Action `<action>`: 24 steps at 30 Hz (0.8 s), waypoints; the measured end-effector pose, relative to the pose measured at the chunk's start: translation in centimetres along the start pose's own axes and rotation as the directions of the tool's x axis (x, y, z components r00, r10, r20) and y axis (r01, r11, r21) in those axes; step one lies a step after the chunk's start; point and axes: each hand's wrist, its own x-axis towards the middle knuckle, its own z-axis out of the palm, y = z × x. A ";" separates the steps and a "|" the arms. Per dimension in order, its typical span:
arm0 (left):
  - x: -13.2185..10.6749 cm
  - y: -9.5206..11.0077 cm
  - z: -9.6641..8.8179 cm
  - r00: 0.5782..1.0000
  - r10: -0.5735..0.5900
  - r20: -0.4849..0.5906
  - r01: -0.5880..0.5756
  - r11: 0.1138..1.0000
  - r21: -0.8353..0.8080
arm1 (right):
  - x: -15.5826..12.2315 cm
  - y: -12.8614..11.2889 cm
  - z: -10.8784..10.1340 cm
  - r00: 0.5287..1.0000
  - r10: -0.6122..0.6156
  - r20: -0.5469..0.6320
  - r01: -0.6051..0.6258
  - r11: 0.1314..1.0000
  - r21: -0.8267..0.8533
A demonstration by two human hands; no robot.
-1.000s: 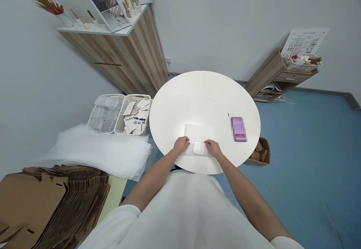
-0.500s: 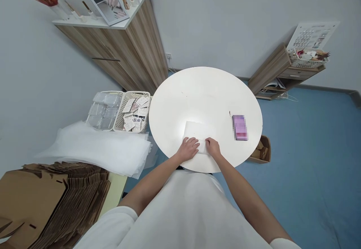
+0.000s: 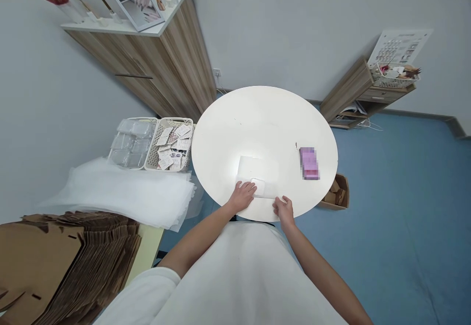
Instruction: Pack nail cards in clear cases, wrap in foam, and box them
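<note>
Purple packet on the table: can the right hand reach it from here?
Probably yes: the purple packet lies on the table just beyond the right hand, on its right, with only bare tabletop between them.

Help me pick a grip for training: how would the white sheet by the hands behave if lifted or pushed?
The white sheet lies flat and very thin on the round table, so it is probably floppy and light. On that smooth top it would likely slide when pushed. The left hand rests on its near edge.
</note>
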 end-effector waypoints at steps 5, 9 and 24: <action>0.1 0.0 0.2 1.000 0.014 -0.019 -0.014 1.000 0.015 | 1.2 -2.2 1.1 0.992 0.080 -0.095 -0.069 0.991 0.111; 0.0 0.1 0.2 1.000 0.023 -0.009 -0.022 0.999 0.027 | 2.4 -3.7 1.2 0.993 0.095 -0.071 -0.088 0.992 0.091; -0.1 0.5 0.2 0.999 0.036 -0.004 -0.036 0.999 0.011 | 2.6 -7.0 2.0 0.980 -0.138 0.143 0.133 0.990 0.042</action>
